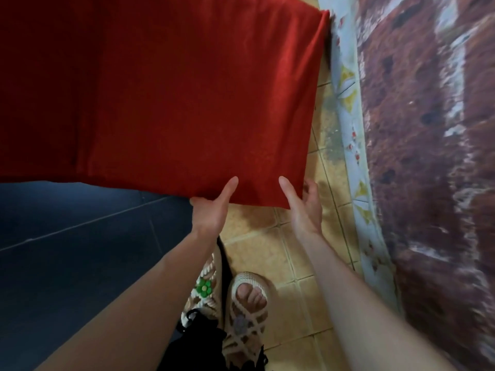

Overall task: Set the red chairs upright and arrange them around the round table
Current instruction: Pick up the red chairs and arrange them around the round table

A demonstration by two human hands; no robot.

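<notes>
- Item inspected: the red chair. Only one broad fabric-covered panel is in view, with no legs or seat, so we cannot tell whether it stands upright.
- Left grip: at the near edge of the red chair. The thumb lies flat on the panel face and the fingers are hidden under the edge. We judge that it pinches the panel.
- Right grip: straddles the near right corner of the red chair, thumb on the face and fingers curled round the side edge. The hold looks loose.
- Governing relation: both grips sit at one corner. The bulk of the red chair lies beyond them and to their left, its length running away from the person.
- Judgement: the left grip is nearer the bulk and would carry more of the load. The panel may swing about the held corner.
- Right of the red chair: tiled floor, then a brown marbled surface. We cannot tell whether this is the desk.
</notes>
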